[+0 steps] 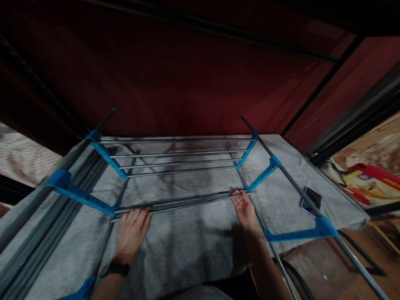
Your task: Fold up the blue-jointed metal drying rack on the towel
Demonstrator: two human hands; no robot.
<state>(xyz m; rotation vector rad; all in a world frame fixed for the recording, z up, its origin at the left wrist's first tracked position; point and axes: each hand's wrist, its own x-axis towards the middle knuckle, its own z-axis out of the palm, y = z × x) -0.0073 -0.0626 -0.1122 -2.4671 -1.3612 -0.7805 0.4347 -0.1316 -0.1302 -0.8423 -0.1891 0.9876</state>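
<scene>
A partly assembled rack of grey metal tubes and blue plastic brackets lies across the grey cloth. My left hand (133, 228), with a dark band on its wrist, curls over the left end of a loose metal tube (191, 205), near the left blue bracket (83, 197). Palm up, my right hand (244, 208) has its fingers closed around the tube's other end, just below the right blue bracket (263, 176). Another tube runs close behind it, almost parallel. Farther back, several crossbars (183, 154) join the far pair of brackets.
Several spare tubes (58, 221) lie along the left side. A phone (311, 200) rests on the grey cloth (196, 255) beyond the right upright. Dark red fabric panels (189, 79) rise behind the rack. A red and yellow box (379, 187) stands at far right.
</scene>
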